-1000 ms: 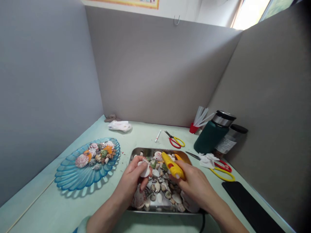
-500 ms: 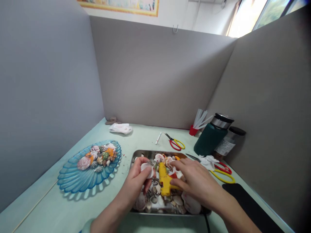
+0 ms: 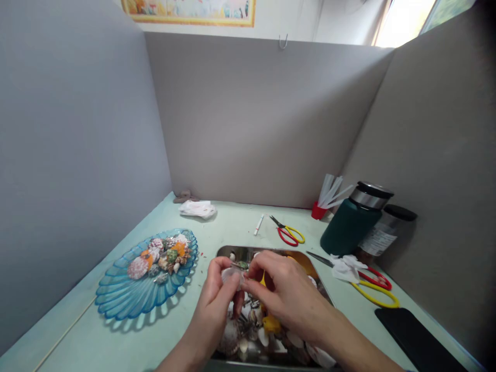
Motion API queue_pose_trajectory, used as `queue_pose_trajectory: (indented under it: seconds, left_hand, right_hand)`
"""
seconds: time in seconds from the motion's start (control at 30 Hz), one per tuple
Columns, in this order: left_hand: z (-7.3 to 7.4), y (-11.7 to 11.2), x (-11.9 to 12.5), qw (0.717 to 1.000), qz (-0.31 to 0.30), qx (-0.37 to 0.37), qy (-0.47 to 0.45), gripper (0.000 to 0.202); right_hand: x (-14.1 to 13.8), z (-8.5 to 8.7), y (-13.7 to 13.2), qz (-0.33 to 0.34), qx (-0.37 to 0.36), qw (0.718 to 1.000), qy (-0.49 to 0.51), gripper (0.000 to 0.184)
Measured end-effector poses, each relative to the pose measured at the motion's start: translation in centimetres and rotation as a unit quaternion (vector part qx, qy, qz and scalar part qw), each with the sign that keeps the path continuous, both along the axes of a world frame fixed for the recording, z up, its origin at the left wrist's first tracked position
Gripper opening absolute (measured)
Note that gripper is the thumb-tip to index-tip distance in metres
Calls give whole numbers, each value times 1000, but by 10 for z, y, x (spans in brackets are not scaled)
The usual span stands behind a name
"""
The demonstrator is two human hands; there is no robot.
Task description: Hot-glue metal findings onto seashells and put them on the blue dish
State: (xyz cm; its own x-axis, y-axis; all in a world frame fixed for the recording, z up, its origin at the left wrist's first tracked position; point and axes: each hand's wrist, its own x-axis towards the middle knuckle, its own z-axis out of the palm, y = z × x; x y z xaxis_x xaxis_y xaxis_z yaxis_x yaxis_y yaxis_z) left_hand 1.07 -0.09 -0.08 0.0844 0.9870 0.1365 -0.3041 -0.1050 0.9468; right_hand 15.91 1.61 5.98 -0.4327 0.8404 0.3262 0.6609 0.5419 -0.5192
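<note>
My left hand pinches a pale white shell above the metal tray full of small shells. My right hand has its fingers curled, their tips meeting the left hand at that shell, where a small greenish piece sits. The yellow glue gun lies in the tray under my right hand, mostly hidden by it. A blue glass plate with several coloured shells glued in a cluster lies to the left.
Red-and-yellow scissors and a white stick lie behind the tray. A dark green flask, a dark jar, a red cup of sticks, larger scissors with tissue and a black phone stand right. Grey partitions enclose the desk.
My right hand has laid the yellow glue gun down in the tray and moved left to the shell in my left hand. The view has shifted slightly.
</note>
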Motion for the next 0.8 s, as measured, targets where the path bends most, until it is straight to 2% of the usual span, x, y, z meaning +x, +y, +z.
queue_pose_trajectory:
  seconds: [0.3, 0.57, 0.8]
  left_hand:
    - [1, -1, 1, 1000, -6, -10, 19, 19]
    - [2, -1, 3, 999, 16, -10, 49, 17]
    - [5, -1, 4, 997, 24, -6, 68, 20]
  right_hand:
    - [3, 3, -4, 7, -3, 1000, 0, 9]
    - [5, 3, -4, 5, 31, 999, 14, 7]
    - [1, -4, -5, 10, 70, 997, 7, 8]
